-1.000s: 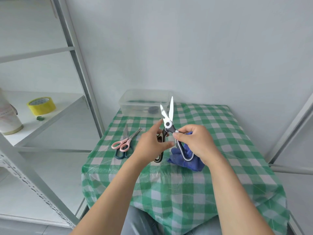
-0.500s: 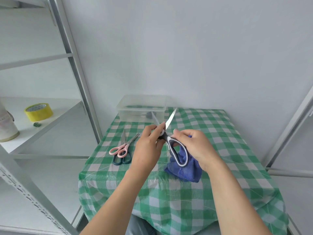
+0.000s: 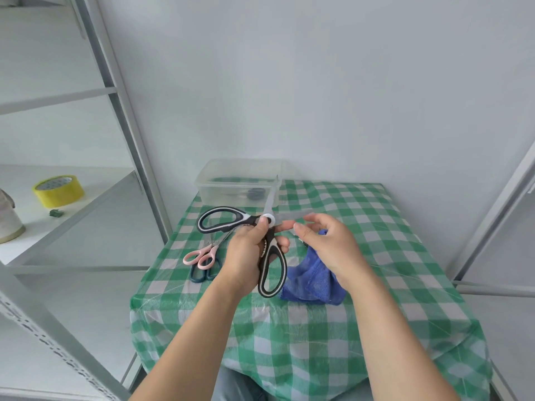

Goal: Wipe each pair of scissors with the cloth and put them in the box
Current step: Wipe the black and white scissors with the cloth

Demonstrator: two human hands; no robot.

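Note:
Black-and-white scissors (image 3: 270, 273) are spread wide above the table. One handle points left, the other towards me; one blade points up, the other right. My left hand (image 3: 246, 256) grips them just below the pivot. My right hand (image 3: 327, 250) is beside the right-pointing blade, and its fingers hold the blue cloth (image 3: 312, 280), which hangs down to the table. Pink scissors (image 3: 202, 256) lie on dark teal scissors (image 3: 199, 274) at the table's left. The clear plastic box (image 3: 220, 186) stands at the back with a dark item inside.
The small table has a green checked cover (image 3: 362, 285). A metal shelf on the left carries a yellow tape roll (image 3: 58, 191) and a pale container (image 3: 7, 224). Its upright post (image 3: 136, 157) is close to the table. Another rack post (image 3: 498, 215) rises on the right.
The black-and-white scissors have turned and opened wider. My right hand has let go of their handle and keeps the cloth. My left hand now grips them alone.

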